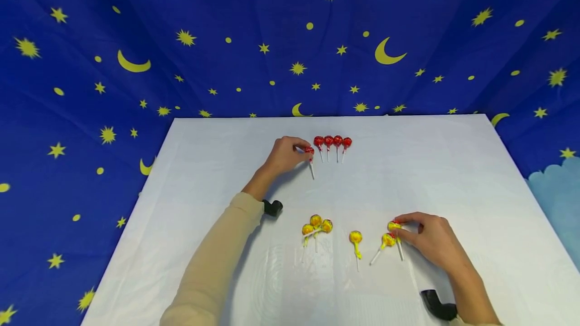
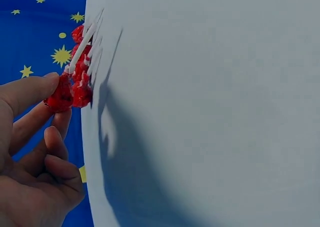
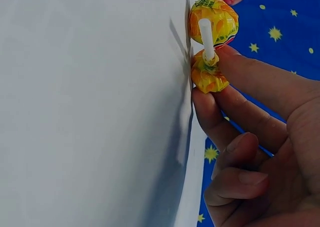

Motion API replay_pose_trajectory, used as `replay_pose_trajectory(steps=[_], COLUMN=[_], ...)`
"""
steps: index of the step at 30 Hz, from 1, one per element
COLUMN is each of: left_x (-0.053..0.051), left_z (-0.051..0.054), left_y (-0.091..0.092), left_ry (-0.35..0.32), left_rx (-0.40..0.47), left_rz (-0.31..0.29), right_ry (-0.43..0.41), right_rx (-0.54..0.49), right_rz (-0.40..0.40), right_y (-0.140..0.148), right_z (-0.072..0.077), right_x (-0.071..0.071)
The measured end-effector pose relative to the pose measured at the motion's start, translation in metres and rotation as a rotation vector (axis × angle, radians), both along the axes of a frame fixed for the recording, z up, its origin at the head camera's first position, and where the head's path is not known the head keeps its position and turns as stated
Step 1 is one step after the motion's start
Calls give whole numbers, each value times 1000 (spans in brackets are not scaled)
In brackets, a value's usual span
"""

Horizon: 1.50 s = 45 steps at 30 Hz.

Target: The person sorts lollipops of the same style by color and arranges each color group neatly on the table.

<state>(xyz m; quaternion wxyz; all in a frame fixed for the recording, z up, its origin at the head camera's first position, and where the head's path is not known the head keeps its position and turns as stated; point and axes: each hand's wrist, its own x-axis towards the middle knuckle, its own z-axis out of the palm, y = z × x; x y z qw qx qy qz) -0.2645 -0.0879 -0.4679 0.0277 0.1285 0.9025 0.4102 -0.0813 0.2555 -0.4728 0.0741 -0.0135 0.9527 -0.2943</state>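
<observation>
My left hand (image 1: 285, 155) pinches a red lollipop (image 2: 61, 94) by its wrapped head, its white stick pointing toward me. Just right of it, several red lollipops (image 1: 328, 141) lie side by side in a row at the back of the table. My right hand (image 1: 432, 238) pinches a yellow lollipop (image 3: 207, 77) between thumb and fingers at the front right. Another yellow lollipop (image 1: 388, 240) lies right beside that one, its stick slanting down to the left. Farther left lies a single yellow lollipop (image 1: 355, 237), then a small cluster of yellow lollipops (image 1: 315, 221) with crossed sticks.
The white table (image 1: 217, 160) reaches back to a blue cloth (image 1: 254, 74) with yellow stars and moons. Black wrist-worn pieces (image 1: 273, 209) show at both wrists. A light blue scalloped shape (image 1: 559, 205) is on the cloth at the right.
</observation>
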Motion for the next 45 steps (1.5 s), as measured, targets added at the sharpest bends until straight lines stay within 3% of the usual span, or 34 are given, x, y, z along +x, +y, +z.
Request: replay_pose_trajectory(steps=[9, 15, 25, 31, 37, 45], left_x=[-8, -18, -34, -37, -44, -39], left_z=[-2, -5, -1, -3, -5, -10], left_y=[4, 3, 7, 7, 7, 5], left_ry=[26, 25, 24, -15, -25, -51], left_rx=[31, 59, 2, 22, -17, -15], left_rz=[26, 73, 79, 120, 105, 143], right_ry=[-12, -3, 17, -2, 12, -4], right_rx=[32, 30, 11, 26, 41, 38], right_rz=[-2, 8, -6, -12, -20, -15], right_y=[0, -1, 0, 0, -1, -2], right_z=[1, 1, 2, 1, 2, 0], right_x=[-1, -2, -3, -2, -4, -2])
